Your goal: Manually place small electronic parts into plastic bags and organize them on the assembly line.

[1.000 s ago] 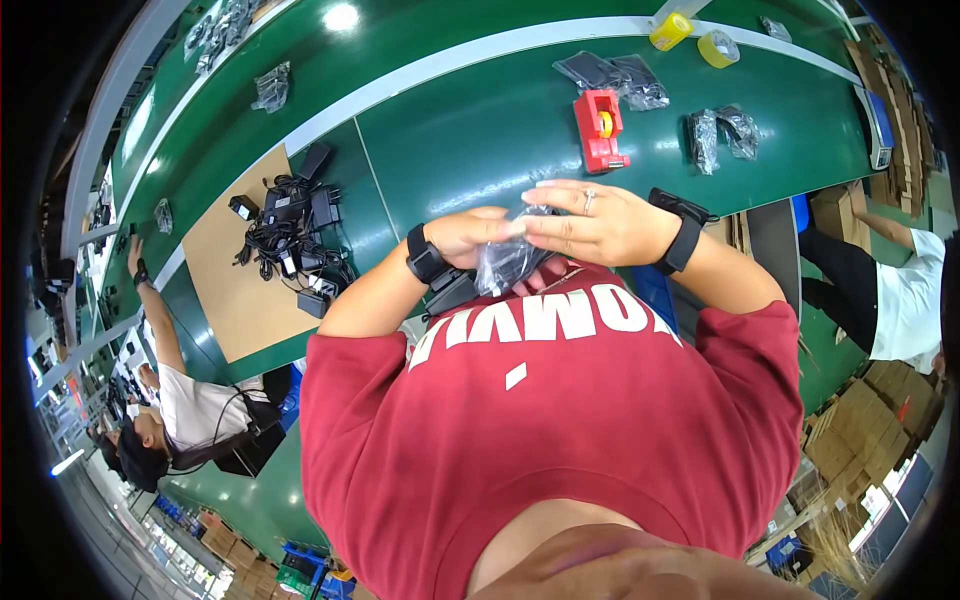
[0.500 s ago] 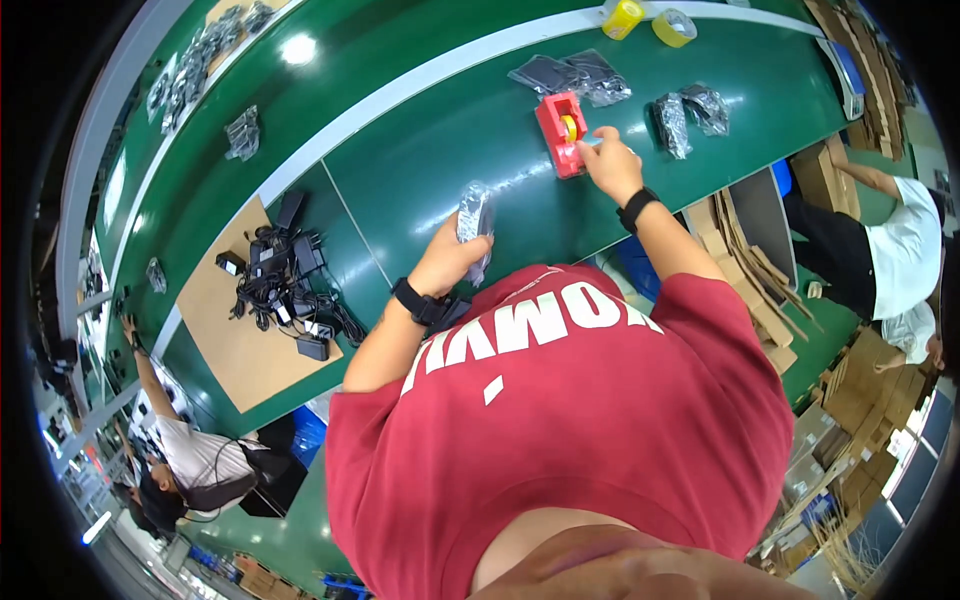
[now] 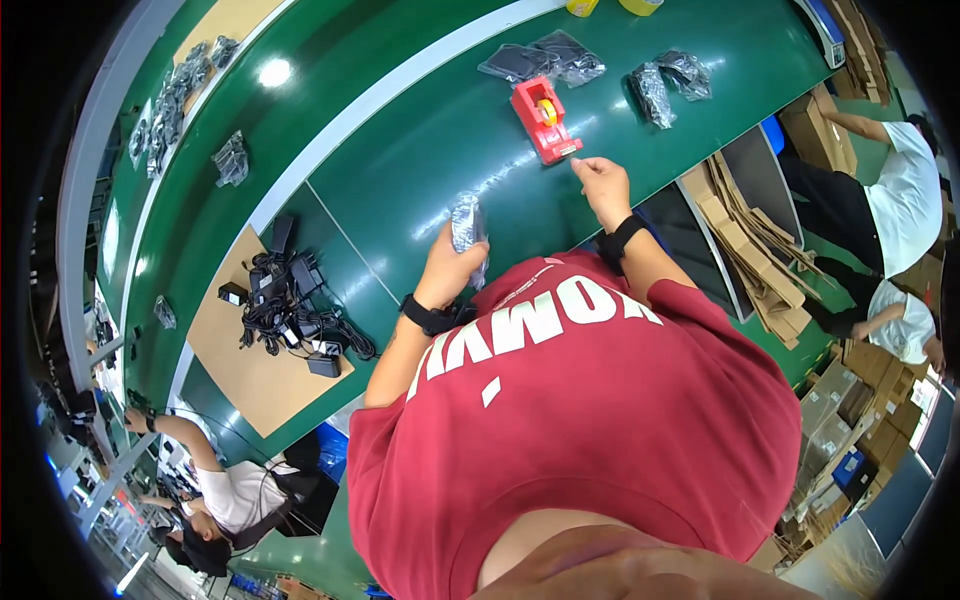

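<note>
- My left hand [image 3: 452,268] is closed around a clear plastic bag [image 3: 466,222]; its contents are too blurred to name.
- At two o'clock, my right hand [image 3: 600,180] pinches something too small to make out, just beside the red tape dispenser [image 3: 543,118].
- Farther, at twelve, more bagged items [image 3: 545,60] lie on the green table [image 3: 420,150].

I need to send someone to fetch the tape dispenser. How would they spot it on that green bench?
On the long green bench, look just beyond the person's right hand. The tape dispenser sits there: a blocky red plastic stand, unlike the dark plastic bags lying around it.
</note>
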Demonstrator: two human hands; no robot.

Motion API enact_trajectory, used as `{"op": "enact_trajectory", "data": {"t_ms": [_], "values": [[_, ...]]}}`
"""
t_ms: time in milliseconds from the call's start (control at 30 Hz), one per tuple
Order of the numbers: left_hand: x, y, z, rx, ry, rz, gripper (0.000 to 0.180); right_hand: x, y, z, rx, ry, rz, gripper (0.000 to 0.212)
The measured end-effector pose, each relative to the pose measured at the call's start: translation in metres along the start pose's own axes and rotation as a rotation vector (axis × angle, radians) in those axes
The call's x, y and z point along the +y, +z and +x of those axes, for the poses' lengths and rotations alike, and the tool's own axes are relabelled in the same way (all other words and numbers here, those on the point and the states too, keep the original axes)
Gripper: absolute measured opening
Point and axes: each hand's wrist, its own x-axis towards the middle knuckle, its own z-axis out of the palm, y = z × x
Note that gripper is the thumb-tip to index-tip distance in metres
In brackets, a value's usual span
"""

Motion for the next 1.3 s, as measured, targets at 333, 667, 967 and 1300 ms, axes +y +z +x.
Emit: {"op": "enact_trajectory", "data": {"t_ms": [333,667,967,1300], "values": [[0.015,0.015,-0.005,0.252,0.274,0.641,0.072,-0.046,0.008,-0.068,-0.308,-0.2,-0.077,0.017],[0.007,0.025,-0.019,0.481,0.392,0.844,0.072,-0.072,0.053,-0.112,-0.476,-0.551,-0.298,0.022],[0.014,0.02,-0.03,0.518,0.377,0.831,0.064,-0.062,0.056,-0.103,-0.437,-0.428,-0.44,0.039],[0.024,0.004,-0.038,-0.293,-0.091,-0.462,0.033,-0.049,0.051,-0.083,-0.811,-0.304,0.197,0.033]]}}
